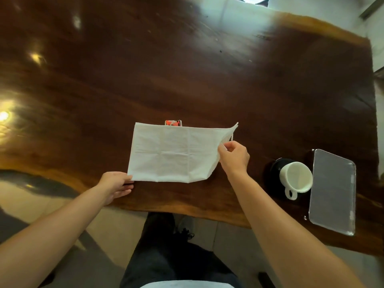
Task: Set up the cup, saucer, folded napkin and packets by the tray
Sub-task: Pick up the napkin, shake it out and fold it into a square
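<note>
A white cloth napkin (174,153) lies spread on the dark wooden table (187,69), folded into a wide rectangle. My left hand (116,185) pinches its near left corner. My right hand (233,156) grips its right edge and lifts that end off the table. A red packet (173,122) peeks out from behind the napkin's far edge; most of it is hidden. To the right, a white cup (296,179) sits on a black saucer (274,169), right beside a grey metal tray (332,190).
The table's near edge (187,213) runs just below my hands. My dark trousers and a shoe show beneath it, over a tiled floor. Bright lamp reflections glare on the table's left side.
</note>
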A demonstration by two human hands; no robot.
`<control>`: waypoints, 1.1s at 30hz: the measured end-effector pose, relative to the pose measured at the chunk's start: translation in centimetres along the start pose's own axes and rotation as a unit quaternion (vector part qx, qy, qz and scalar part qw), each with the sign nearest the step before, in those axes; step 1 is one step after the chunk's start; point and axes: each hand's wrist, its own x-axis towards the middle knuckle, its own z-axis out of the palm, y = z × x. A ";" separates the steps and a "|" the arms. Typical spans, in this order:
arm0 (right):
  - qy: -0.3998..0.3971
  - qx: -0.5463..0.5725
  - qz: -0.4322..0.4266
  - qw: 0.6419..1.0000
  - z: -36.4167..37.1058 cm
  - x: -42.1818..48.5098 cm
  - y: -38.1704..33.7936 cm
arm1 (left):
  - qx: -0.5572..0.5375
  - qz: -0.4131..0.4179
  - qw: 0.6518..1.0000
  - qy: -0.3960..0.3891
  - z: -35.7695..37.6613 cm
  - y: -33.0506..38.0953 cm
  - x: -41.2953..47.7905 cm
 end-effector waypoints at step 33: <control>-0.203 -0.268 -0.157 0.929 13.7 -8.1 2.9 | 0.271 0.256 0.926 0.061 -2.4 -1.6 3.0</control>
